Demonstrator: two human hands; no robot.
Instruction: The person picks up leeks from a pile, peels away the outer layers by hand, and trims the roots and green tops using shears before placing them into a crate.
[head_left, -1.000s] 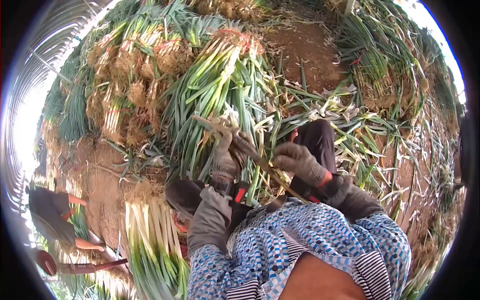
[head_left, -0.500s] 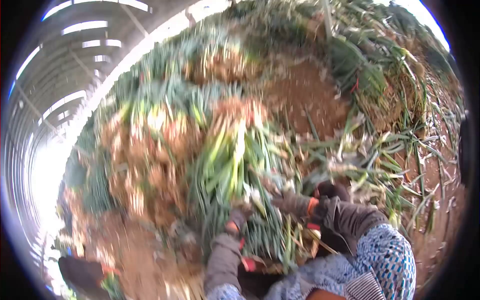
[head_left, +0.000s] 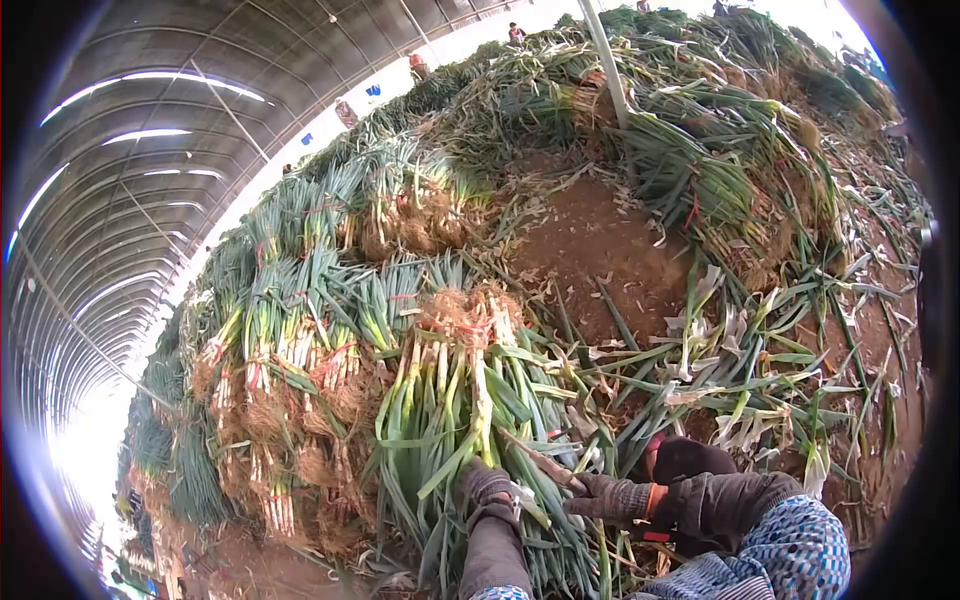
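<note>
An arched roof (head_left: 150, 105), soil floor (head_left: 600, 255) and heaps of tied onions (head_left: 440, 370) among loose leaves (head_left: 690, 375) show a farm shed.

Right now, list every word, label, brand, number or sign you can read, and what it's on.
No readable text anywhere in view.
Bundle and its red tie: no tag or print visible.
Gloved left hand and right hand: no lettering made out.
Far blue patch: too small to tell if it carries any text.

Single head-height view, facing forward and down
</note>
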